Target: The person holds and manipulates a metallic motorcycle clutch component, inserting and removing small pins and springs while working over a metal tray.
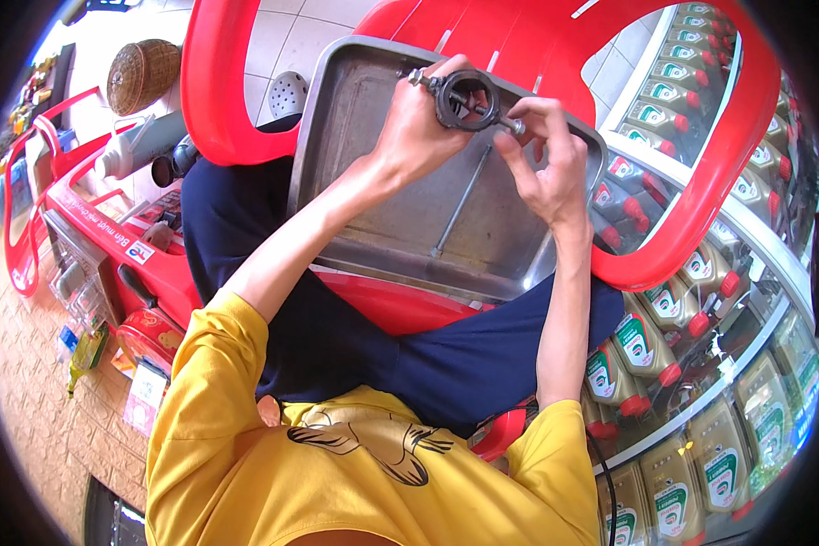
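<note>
Gripping dark ring-shaped metal part (465, 98), left hand (416, 127) closed round its left side, holding it above grey metal tray (337, 127); right hand (544, 155) just right, fingertips pinching bolt end at ring's right lug; long thin rod (462, 202) lies in tray below hands; step looks like bolt fitting, next needs steady twist

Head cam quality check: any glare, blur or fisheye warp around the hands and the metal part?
Head view: bright, even daylight; the left hand, right hand and dark ring-shaped part are sharp, with no motion blur. The steel tray shows soft sheen, not blown out. Fisheye bends the red chair and bottle shelf near the rim; corners are black.
</note>
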`<state>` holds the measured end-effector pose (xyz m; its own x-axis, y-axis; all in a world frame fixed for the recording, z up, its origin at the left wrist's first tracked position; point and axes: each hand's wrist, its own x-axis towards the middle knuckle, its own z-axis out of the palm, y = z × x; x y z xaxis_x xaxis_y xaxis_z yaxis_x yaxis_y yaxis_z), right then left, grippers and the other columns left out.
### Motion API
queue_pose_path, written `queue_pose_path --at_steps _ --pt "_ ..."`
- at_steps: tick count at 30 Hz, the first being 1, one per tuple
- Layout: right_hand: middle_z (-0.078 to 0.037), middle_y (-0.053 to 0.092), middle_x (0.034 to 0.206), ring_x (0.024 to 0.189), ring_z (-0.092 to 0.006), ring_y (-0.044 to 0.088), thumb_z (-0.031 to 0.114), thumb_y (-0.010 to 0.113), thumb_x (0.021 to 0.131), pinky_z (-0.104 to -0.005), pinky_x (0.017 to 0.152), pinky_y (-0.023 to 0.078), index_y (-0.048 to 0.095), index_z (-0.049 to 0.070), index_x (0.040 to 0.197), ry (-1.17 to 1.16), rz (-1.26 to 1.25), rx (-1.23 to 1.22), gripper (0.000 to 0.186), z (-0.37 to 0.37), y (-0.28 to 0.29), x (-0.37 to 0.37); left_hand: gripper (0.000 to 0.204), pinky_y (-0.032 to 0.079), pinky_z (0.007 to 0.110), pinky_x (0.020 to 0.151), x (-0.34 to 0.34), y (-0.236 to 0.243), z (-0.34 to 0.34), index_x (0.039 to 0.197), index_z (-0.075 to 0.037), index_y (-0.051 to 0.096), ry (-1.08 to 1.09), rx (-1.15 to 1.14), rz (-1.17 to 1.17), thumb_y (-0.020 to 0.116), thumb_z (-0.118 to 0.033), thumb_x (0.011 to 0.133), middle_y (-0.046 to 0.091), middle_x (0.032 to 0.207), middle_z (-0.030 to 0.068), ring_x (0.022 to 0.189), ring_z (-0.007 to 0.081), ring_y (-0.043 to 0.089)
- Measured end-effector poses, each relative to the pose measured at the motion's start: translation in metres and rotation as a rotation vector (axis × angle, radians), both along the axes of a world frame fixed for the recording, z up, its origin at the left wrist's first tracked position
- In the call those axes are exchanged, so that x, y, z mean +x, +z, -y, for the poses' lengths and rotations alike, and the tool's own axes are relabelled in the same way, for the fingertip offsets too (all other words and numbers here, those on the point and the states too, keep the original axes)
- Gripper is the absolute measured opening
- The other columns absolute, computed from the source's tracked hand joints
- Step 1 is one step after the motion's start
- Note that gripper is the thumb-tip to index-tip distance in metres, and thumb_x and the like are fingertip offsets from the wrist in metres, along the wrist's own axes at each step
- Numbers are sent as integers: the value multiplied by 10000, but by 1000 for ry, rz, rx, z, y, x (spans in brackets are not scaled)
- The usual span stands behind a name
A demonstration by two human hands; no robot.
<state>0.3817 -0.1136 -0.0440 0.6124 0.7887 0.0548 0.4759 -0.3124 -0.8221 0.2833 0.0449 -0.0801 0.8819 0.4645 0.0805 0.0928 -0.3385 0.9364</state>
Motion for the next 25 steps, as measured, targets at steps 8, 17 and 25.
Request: queue_pose_path --at_steps 8,17,25 --pt "-96 644 650 610 -255 677 311 706 933 -350 556 471 666 63 929 -16 19 -2 252 -3 4 -2 251 528 270 658 -1 -2 -1 922 -50 614 -3 17 7 824 -132 810 675 764 49 707 86 629" --pt "-69 675 686 627 -213 693 254 719 925 -307 580 491 668 66 953 -7 -77 8 197 -2 7 0 264 527 285 659 -2 -2 1 927 -42 615 -11 8 -2 831 -98 786 677 769 63 719 94 638" --pt "-45 725 749 648 -159 706 273 748 909 -273 572 479 643 90 1037 25 -27 -29 247 2 3 5 269 529 290 679 0 -1 1 944 -45 613 -25 -38 -22 826 -93 787 683 780 57 727 100 637"
